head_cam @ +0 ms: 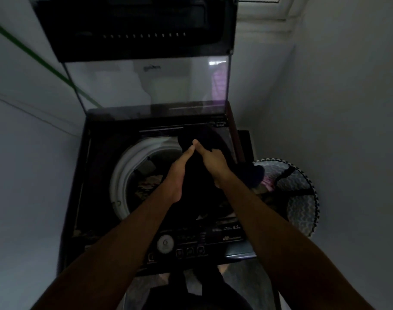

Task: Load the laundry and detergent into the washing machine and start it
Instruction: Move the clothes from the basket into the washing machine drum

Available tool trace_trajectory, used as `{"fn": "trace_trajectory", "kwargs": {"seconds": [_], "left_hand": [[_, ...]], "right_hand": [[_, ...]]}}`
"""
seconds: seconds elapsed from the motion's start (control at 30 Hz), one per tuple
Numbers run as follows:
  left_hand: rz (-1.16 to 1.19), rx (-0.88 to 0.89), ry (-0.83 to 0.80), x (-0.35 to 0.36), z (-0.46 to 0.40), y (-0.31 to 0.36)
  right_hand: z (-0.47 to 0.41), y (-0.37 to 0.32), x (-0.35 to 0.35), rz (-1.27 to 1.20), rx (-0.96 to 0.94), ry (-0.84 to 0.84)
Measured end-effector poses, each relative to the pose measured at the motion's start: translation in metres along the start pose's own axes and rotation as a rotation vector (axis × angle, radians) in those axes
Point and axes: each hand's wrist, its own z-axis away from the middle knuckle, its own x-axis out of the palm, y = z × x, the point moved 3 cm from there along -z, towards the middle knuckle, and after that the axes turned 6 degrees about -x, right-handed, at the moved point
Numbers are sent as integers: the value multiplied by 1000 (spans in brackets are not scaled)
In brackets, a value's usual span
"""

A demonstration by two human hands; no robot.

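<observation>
Dark garment (196, 175) hangs between both hands, over the right half of the open drum (133, 173); its lower end trails toward the near rim. I read this as loading in progress.

Left hand (180, 173): thumb up at the cloth's top edge, fingers hidden behind the fabric. Seems to pinch it, though I cannot tell for sure.

Right hand (211, 161): fingers curled round the garment's top right, thumb tip meeting the left thumb. Held high, probably so the cloth clears the rim before dropping in.

Some patterned laundry (146, 186) already lies in the drum.

Lid (146, 83) stands upright at the far side, out of the way.

Control panel (186, 245) sits at the near edge, untouched.

Woven basket (300, 198) stands right of the machine, clothes still in it, within easy reach. No detergent visible.
</observation>
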Motion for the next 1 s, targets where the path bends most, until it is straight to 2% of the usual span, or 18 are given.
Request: {"fn": "trace_trajectory", "kwargs": {"seconds": [0.13,0.33,0.47,0.57,0.63,0.77,1.0], "left_hand": [[-85,154,99,-39,7,18],[-187,256,208,-87,32,43],[-243,309,225,-108,39,42],[-371,279,234,-121,25,29],[-453,223,183,-124,16,17],[-603,111,149,-123,2,-3],[-645,108,244,-127,-18,-17]], "right_hand": [[3,-9,39,-36,-51,-70],[2,-13,100,-60,-20,-183],[2,-4,120,-81,-12,-219],[0,15,116,-6,-3,-189],[-5,32,109,84,10,-140],[-28,63,79,445,-20,-6],[-18,51,55,527,-78,29]]}}
